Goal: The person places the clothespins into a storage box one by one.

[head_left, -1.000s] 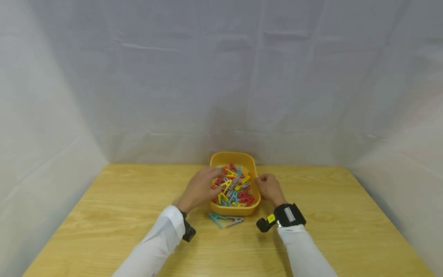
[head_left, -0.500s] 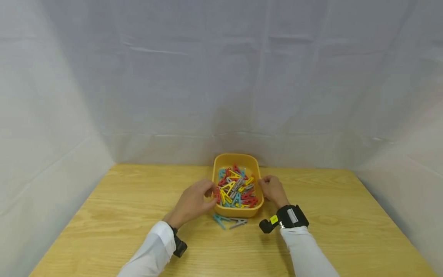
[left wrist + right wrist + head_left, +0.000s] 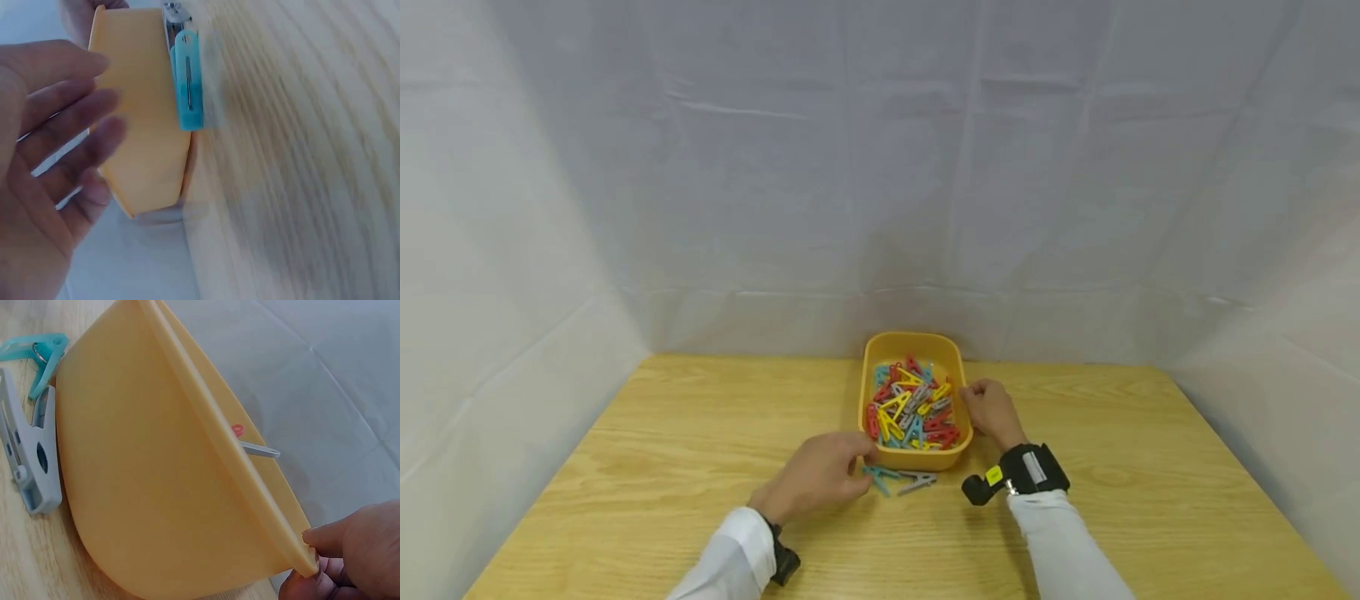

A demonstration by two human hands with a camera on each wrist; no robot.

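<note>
Yellow plastic is what draws the eye: a shallow tub [image 3: 912, 343] sits mid-table, heaped with red, yellow, blue and grey clothes pegs [image 3: 912, 407]. Two more pegs lie on the wooden table [image 3: 647, 433] just in front of the tub's near wall, a blue peg [image 3: 876, 476] and a grey peg [image 3: 916, 482], touching end to end. The left hand [image 3: 817, 478] hovers low beside the blue one, fingers [image 3: 59, 119] spread loose and holding nothing. The right hand [image 3: 992, 412] pinches the tub's right rim, thumb and fingertips closed on the edge. To my eye this is the sorting-out step, pegs going from tub to table. The next move seems to call for the free hand going back over the rim while the other steadies the tub.
</note>
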